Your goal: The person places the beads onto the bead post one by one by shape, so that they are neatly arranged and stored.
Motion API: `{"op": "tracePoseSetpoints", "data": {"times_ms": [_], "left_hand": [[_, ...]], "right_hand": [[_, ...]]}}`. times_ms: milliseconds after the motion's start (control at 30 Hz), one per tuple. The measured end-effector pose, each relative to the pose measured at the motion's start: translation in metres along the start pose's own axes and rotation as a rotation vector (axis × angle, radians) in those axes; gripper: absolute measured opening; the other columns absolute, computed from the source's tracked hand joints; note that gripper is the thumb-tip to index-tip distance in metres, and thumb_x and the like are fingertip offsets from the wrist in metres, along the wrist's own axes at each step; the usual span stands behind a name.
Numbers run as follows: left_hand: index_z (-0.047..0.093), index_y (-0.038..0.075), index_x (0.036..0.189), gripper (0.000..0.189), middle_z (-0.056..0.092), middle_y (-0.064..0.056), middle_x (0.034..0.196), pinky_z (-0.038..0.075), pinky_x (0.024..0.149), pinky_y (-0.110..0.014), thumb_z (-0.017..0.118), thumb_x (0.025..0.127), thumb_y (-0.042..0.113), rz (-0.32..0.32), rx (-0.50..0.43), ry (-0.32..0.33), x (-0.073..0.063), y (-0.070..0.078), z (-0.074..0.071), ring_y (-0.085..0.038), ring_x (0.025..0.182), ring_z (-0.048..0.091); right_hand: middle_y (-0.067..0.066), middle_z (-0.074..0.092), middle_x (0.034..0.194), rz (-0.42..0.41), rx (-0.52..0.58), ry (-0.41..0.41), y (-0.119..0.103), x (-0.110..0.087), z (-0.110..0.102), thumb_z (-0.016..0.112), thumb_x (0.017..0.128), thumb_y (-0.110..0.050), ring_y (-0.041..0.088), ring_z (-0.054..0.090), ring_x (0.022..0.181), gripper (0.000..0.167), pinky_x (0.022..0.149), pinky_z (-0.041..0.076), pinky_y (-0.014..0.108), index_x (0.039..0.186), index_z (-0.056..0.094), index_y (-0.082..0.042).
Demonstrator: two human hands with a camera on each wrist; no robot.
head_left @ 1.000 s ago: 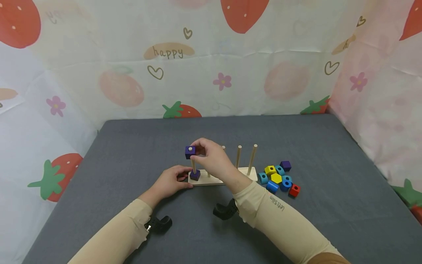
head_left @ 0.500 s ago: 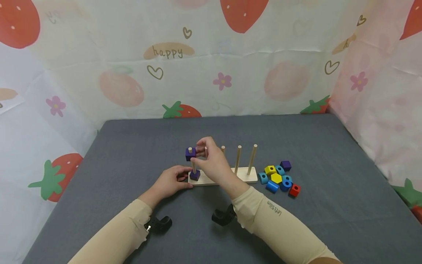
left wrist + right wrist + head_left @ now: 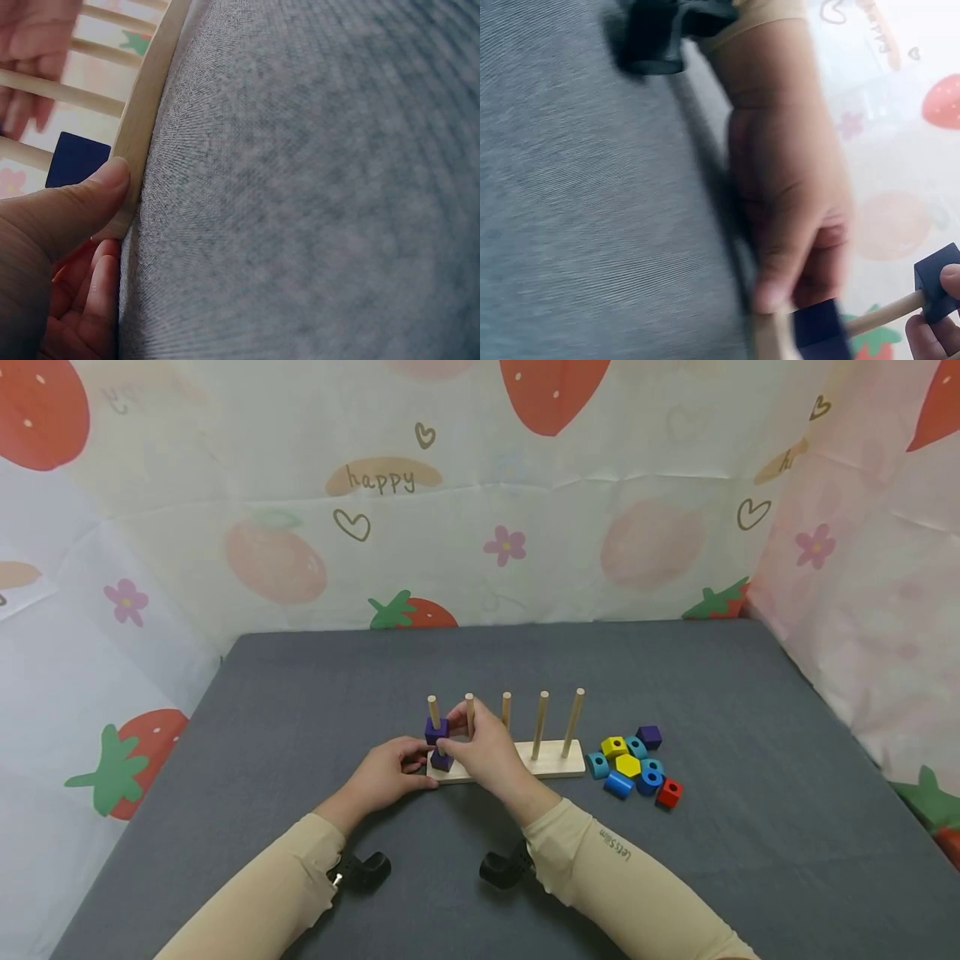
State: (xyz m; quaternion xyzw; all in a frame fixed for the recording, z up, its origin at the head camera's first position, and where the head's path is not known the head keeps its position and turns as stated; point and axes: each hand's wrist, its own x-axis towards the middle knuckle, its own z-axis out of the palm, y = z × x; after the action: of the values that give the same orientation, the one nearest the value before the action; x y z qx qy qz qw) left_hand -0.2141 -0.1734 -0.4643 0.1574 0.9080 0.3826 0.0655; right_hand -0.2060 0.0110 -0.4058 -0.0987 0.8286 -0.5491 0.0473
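My right hand [image 3: 491,753] pinches a purple square block [image 3: 437,730] threaded on the leftmost peg of a wooden peg board [image 3: 557,762]. In the right wrist view this block [image 3: 936,283] sits partway along the peg, between my thumb and fingers. Below it, a second purple block [image 3: 442,761] rests at the foot of the same peg. My left hand [image 3: 384,772] grips the board's left end, thumb on the near edge and fingers behind. The left wrist view shows the lower block [image 3: 78,159] just beyond that thumb [image 3: 111,180].
Right of the board lies a cluster of loose blocks, among them a yellow hexagon [image 3: 627,766], a blue cylinder [image 3: 619,785], a red cube [image 3: 670,792] and a purple block [image 3: 649,737]. Several bare upright pegs [image 3: 573,722] rise beside the right hand. Grey cloth [image 3: 315,693] covers the table.
My right hand has come down, sliding the pinched purple block lower on the leftmost peg, so more of the peg's top shows. The left hand stays on the board's end.
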Motion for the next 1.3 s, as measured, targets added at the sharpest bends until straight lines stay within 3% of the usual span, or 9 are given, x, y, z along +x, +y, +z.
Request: {"op": "tracePoseSetpoints", "data": {"times_ms": [467, 967, 1167, 1300], "left_hand": [[0.064, 0.01, 0.114, 0.048, 0.06, 0.0, 0.102, 0.05, 0.083, -0.028, 0.079, 0.071, 0.023, -0.017, 0.009, 0.006, 0.0, 0.0, 0.0, -0.01, 0.092, 0.057], [0.063, 0.01, 0.116, 0.05, 0.06, -0.002, 0.106, 0.049, 0.085, -0.029, 0.079, 0.071, 0.024, -0.013, -0.005, 0.002, -0.001, 0.001, -0.002, -0.012, 0.096, 0.058], [0.062, 0.011, 0.116, 0.049, 0.06, -0.001, 0.105, 0.049, 0.085, -0.029, 0.079, 0.072, 0.025, -0.012, 0.004, -0.002, -0.001, 0.001, -0.002, -0.012, 0.096, 0.058], [0.062, 0.011, 0.116, 0.049, 0.06, 0.0, 0.103, 0.049, 0.085, -0.03, 0.078, 0.072, 0.025, -0.011, 0.002, -0.004, -0.001, 0.002, -0.002, -0.012, 0.095, 0.057]], "right_hand": [[0.005, 0.063, 0.101, 0.095, 0.0, -0.004, 0.025, -0.002, 0.013, 0.07, 0.081, -0.012, 0.02, 0.059, 0.098, 0.024, 0.084, 0.047, 0.038, 0.097, 0.053, -0.012], [0.005, 0.064, 0.098, 0.073, -0.004, -0.009, 0.03, -0.002, 0.013, 0.07, 0.081, -0.012, 0.019, 0.06, 0.094, 0.023, 0.083, 0.047, 0.037, 0.098, 0.055, -0.01], [0.007, 0.063, 0.105, 0.05, 0.004, -0.016, 0.03, -0.004, 0.011, 0.068, 0.082, -0.011, 0.021, 0.061, 0.098, 0.025, 0.085, 0.047, 0.037, 0.104, 0.056, -0.01], [0.005, 0.063, 0.109, 0.037, -0.052, -0.025, 0.031, -0.007, 0.006, 0.068, 0.083, -0.015, 0.021, 0.06, 0.101, 0.025, 0.086, 0.047, 0.038, 0.106, 0.058, -0.013]]}}
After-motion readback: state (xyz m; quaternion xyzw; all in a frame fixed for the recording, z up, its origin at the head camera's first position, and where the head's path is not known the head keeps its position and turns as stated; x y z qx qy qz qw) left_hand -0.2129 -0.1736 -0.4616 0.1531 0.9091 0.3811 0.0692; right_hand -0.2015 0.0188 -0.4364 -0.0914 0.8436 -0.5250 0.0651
